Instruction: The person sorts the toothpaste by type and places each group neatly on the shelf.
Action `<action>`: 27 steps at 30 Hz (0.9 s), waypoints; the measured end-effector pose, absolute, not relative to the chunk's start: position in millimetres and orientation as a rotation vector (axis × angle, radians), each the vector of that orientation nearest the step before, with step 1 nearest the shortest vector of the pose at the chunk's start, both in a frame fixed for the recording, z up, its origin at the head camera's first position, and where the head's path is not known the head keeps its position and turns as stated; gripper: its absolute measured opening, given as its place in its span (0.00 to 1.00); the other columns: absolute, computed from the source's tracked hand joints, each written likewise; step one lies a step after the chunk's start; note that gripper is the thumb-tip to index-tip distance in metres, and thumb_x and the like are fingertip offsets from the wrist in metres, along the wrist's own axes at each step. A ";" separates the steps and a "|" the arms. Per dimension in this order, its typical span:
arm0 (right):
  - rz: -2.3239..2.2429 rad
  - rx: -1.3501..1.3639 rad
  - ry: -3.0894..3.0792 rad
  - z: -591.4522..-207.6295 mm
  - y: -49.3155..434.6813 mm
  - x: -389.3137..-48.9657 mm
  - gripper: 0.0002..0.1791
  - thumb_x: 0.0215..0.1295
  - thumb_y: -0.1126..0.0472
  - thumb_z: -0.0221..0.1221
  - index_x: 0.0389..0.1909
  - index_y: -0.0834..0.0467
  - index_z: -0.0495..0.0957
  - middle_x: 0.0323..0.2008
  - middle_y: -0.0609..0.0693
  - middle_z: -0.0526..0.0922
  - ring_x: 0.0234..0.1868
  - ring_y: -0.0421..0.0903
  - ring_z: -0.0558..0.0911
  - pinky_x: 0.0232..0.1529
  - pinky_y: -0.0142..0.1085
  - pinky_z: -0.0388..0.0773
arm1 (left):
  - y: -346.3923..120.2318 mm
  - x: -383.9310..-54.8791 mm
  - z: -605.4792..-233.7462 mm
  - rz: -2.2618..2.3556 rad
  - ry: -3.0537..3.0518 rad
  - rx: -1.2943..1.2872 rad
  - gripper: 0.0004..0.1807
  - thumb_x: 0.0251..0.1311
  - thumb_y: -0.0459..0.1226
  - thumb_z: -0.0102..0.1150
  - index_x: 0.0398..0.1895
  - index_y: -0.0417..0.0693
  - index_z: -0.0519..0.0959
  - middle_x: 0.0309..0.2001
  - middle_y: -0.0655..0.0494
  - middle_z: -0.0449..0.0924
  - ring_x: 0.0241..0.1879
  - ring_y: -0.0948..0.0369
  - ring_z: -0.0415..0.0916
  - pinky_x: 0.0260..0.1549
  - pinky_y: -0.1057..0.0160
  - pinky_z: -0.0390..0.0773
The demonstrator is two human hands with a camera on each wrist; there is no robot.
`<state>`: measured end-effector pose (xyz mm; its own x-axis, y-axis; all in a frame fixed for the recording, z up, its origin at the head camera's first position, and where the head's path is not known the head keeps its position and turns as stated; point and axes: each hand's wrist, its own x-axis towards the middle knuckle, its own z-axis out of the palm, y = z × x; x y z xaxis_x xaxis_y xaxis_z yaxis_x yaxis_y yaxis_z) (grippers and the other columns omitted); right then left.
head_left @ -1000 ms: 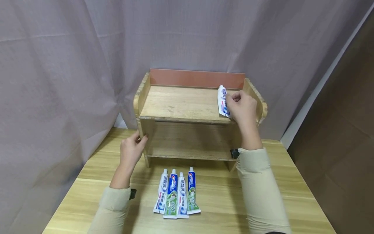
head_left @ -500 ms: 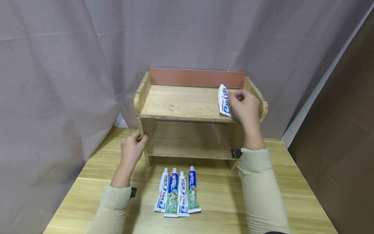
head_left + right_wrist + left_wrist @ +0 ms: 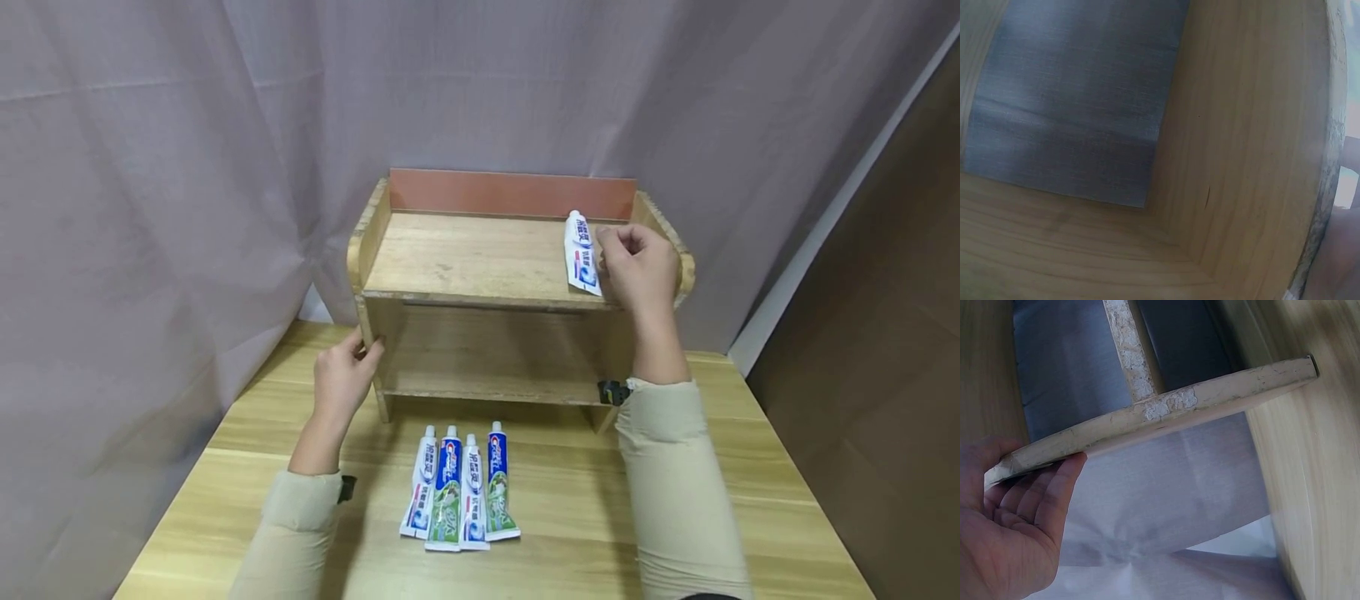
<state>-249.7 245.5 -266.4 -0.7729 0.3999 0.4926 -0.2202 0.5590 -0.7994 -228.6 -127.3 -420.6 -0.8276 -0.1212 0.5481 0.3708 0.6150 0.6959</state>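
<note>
In the head view, a white toothpaste tube (image 3: 581, 254) lies on the upper board of a two-tier wooden shelf (image 3: 465, 258), cap toward the back, near the right side panel. Just right of it is my right hand (image 3: 643, 265), fingers loosely curled, the thumb and fingertips apparently clear of the tube. My left hand (image 3: 347, 372) grips the front edge of the left side panel, thumb inside. In the left wrist view, that hand (image 3: 1019, 525) has its fingers around the panel edge (image 3: 1166, 406). Little of the right hand (image 3: 1341, 256) shows in the right wrist view.
Before the shelf, several toothpaste tubes lie side by side on the wooden table (image 3: 570, 533): a white tube (image 3: 422, 483), a blue-green tube (image 3: 447, 492), another white tube (image 3: 472, 496) and another blue-green tube (image 3: 498, 483). A grey curtain (image 3: 480, 83) hangs behind.
My right hand has slid to the right off the white toothpaste tube, which stays in place on the upper board. The left hand keeps its grip; the head view has shifted slightly.
</note>
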 end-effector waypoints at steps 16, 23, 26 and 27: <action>1.348 -0.089 -2.050 -270.5 244.3 -248.0 0.15 0.65 0.49 0.63 0.23 0.54 0.79 0.15 0.36 0.76 0.18 0.36 0.77 0.21 0.24 0.75 | -127.9 -226.5 -421.7 -1.156 -2.269 -0.183 0.12 0.64 0.38 0.64 0.48 0.44 0.87 0.38 0.37 0.86 0.37 0.43 0.87 0.32 0.53 0.89; 1.371 -0.072 -1.994 -272.7 245.9 -244.3 0.16 0.67 0.49 0.63 0.22 0.54 0.79 0.16 0.39 0.77 0.17 0.35 0.76 0.19 0.25 0.72 | -126.1 -224.2 -423.2 -1.162 -2.263 -0.184 0.12 0.64 0.38 0.65 0.48 0.44 0.87 0.39 0.37 0.86 0.37 0.43 0.87 0.31 0.54 0.89; 1.354 -0.062 -1.978 -274.6 247.2 -241.7 0.17 0.67 0.50 0.63 0.22 0.54 0.79 0.16 0.39 0.77 0.17 0.36 0.75 0.18 0.25 0.70 | -124.9 -223.8 -423.1 -1.164 -2.268 -0.188 0.13 0.64 0.38 0.65 0.49 0.44 0.86 0.39 0.37 0.86 0.37 0.43 0.87 0.31 0.53 0.89; 1.338 -0.058 -1.975 -275.8 247.7 -240.6 0.17 0.67 0.50 0.63 0.21 0.54 0.79 0.15 0.39 0.77 0.17 0.36 0.75 0.17 0.25 0.69 | -124.5 -223.9 -423.1 -1.162 -2.271 -0.187 0.13 0.64 0.38 0.65 0.48 0.44 0.87 0.39 0.38 0.86 0.37 0.43 0.87 0.31 0.53 0.89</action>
